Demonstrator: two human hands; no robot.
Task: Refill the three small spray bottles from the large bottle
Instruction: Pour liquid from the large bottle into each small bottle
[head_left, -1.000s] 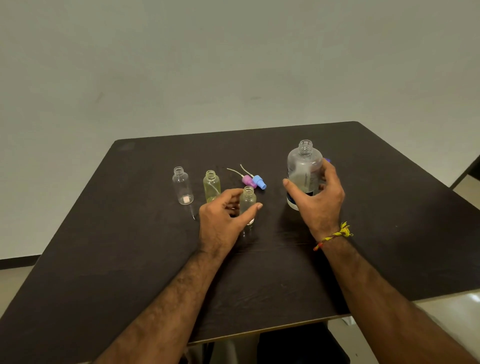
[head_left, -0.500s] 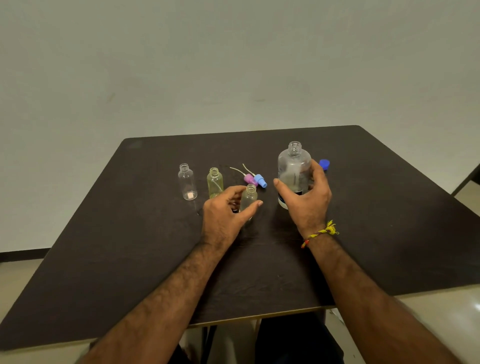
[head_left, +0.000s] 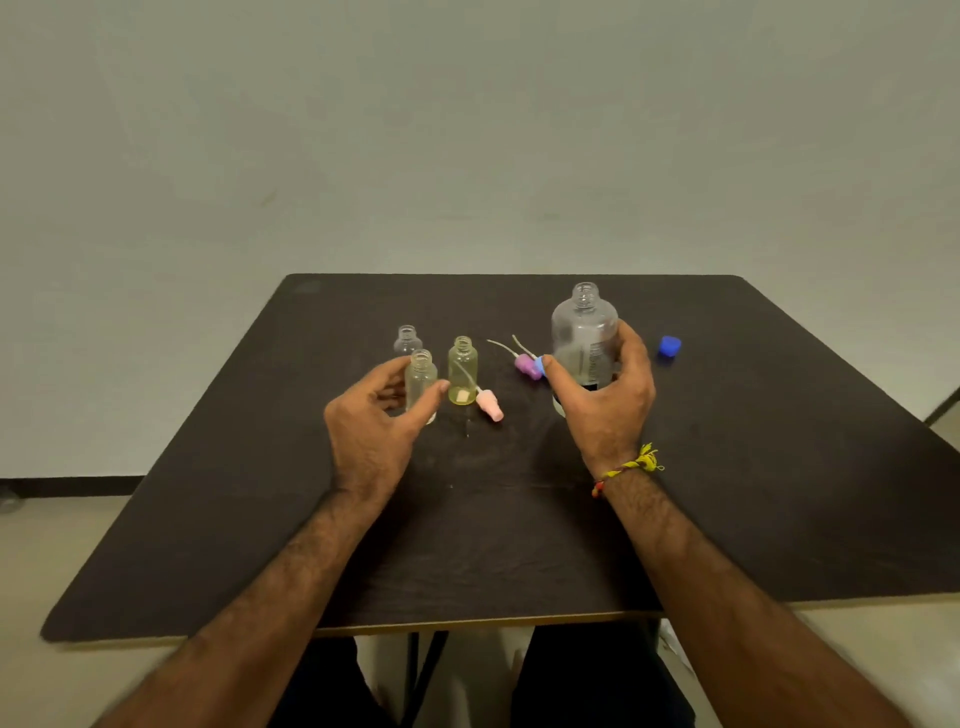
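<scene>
**Both hands holding bottles, pour not yet begun**

My left hand (head_left: 371, 431) has its fingers (head_left: 434, 391) curled round a small clear bottle (head_left: 421, 379), thumb on the side nearest me and fingertips on the right flank; I judge this hold is meant to steady the receiver so its narrow mouth does not wander when liquid comes; the bottle stands upright, long axis vertical, open neck pointing up, cap off. My right hand (head_left: 608, 410) wraps the large bottle (head_left: 584, 338) low on its body, thumb on the left side, the other fingers (head_left: 631, 353) round the right; a low hold, I reckon, leaves the shoulder and neck free to tip; for now it is upright too, long axis vertical, open mouth up, and I cannot tell whether its base rests on the worktop (head_left: 779, 493) or is just lifted.

Just beyond my left fingertips stands the yellowish small bottle (head_left: 462, 376), upright and uncapped; behind the held one is a third clear small bottle (head_left: 407, 340), also upright; a pink spray head (head_left: 490, 405) lies on its side to the right of the yellowish one. Between my two hands, close to my right thumb, lie a purple spray head (head_left: 524, 362) and a light blue spray head (head_left: 542, 365), dip tubes trailing away from me to the left; past my right fingers sits the blue cap (head_left: 669, 346); all laid aside, I judge, to leave every neck open.
</scene>
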